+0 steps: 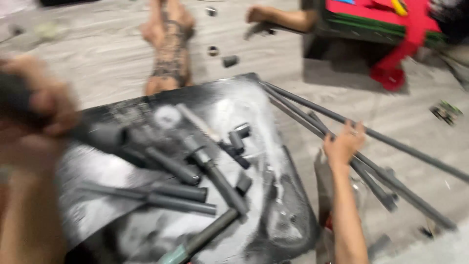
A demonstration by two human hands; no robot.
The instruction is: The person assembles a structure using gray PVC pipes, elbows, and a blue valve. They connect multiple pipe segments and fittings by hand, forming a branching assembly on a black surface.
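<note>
Hands at a dusty black board (pixel 273 195) with grey pipes

Left hand (pixel 46 105), left of the board, is closed around a dark pipe (pixel 105 137); right hand (pixel 344 144), right of it, rests with fingers spread on long pipes (pixel 391 142).

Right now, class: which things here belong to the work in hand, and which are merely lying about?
In hand:
left hand gripping a blurred dark tool
right hand on the long grey pipes
cut pipe pieces on the dusty black sheet

Lying about:
small fittings on the floor
red and green box
</note>
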